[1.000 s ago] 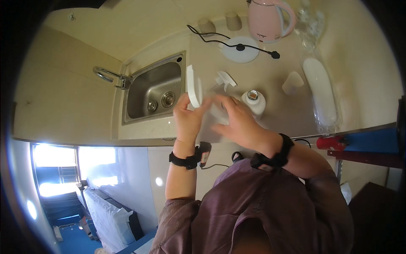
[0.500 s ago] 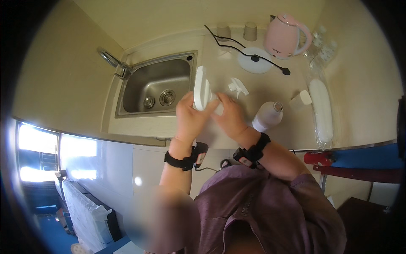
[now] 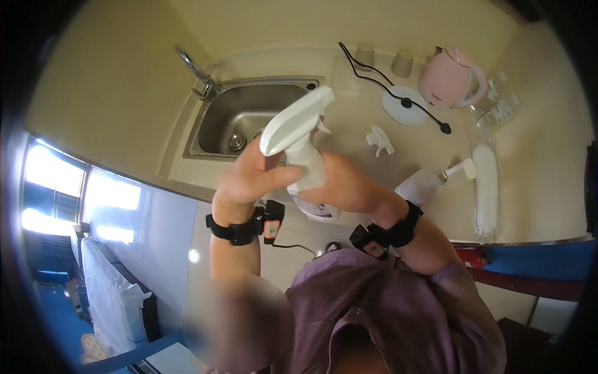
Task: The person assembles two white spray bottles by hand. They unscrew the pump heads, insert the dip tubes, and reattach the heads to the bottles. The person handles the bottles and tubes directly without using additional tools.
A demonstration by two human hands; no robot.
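A white spray bottle (image 3: 309,163) is up close, held between my two hands above the counter's front edge. Its white trigger head (image 3: 296,123) tilts with the nozzle toward the far right. My left hand (image 3: 252,177) curls round the neck just below the trigger head, thumb across the front. The bottle's upper body is wrapped by my right hand (image 3: 349,184); its labelled lower part shows beneath. A loose white spray trigger (image 3: 379,141) lies on the counter beyond my right hand. Right of that hand is another white bottle (image 3: 418,187) without a trigger head.
The steel sink (image 3: 215,121) with its faucet (image 3: 202,78) is at the left. A pink kettle (image 3: 451,80), a white kettle base (image 3: 402,107) with black cord and two cups (image 3: 402,63) stand at the back. Bagged white cups (image 3: 486,193) lie along the right side.
The spray bottle has come up closer and its head has swung to point far right. My left hand has moved down and left. The whole view has shifted.
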